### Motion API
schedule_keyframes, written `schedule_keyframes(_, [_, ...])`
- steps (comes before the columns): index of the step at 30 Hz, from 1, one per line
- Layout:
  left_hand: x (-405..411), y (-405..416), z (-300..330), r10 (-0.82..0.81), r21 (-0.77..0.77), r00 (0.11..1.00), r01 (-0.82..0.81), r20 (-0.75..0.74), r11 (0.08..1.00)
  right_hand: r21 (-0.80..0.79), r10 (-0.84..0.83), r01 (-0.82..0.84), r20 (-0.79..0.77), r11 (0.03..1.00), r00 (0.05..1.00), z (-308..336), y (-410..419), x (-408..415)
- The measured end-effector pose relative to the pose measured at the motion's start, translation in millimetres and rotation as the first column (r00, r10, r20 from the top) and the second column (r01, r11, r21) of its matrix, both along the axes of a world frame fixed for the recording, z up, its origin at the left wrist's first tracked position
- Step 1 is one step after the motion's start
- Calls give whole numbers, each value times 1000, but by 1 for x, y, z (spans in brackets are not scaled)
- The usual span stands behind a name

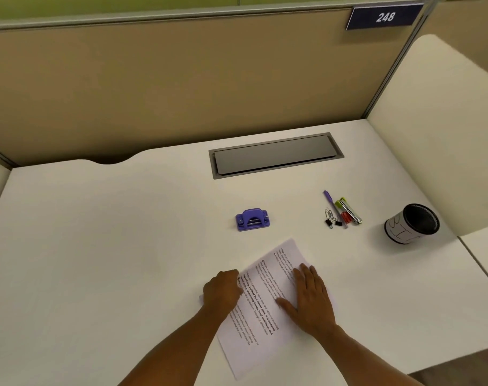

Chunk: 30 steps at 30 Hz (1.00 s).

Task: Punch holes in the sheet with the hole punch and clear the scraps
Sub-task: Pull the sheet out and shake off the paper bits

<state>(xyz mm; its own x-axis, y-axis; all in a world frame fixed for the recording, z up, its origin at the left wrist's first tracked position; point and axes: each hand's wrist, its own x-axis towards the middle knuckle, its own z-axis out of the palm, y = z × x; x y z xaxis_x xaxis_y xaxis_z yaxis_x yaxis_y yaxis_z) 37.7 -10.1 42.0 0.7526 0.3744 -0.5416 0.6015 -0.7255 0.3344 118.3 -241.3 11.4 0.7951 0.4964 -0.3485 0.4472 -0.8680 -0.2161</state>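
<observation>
A printed white sheet (261,307) lies at an angle on the white desk, near its front edge. My right hand (309,298) rests flat on the sheet's right half with straight fingers. My left hand (223,289) sits at the sheet's left edge with curled fingers; whether they pinch the paper is hidden. A purple hole punch (253,219) stands on the desk beyond the sheet, apart from both hands.
A black mesh cup with a white label (411,223) stands at the right. A purple pen, a stapler, paper clips and binder clips (341,211) lie between cup and punch. A grey cable hatch (275,155) is set into the desk (112,232) at the back. Beige partitions enclose it.
</observation>
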Motion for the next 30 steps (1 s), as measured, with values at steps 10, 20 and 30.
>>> schedule_keyframes(10, [-33,5,2,33,-85,995,-25,92,996,184,-670,678,-112,711,734,25,-11,-51])
schedule_keyframes(20, [-74,-6,8,373,-398,906,-272,202,876,214,-523,896,-749,389,406,49,10,-39])
schedule_keyframes(30, [-83,-27,57,631,-641,717,-340,297,688,482,-64,821,-850,306,523,96,6,-6])
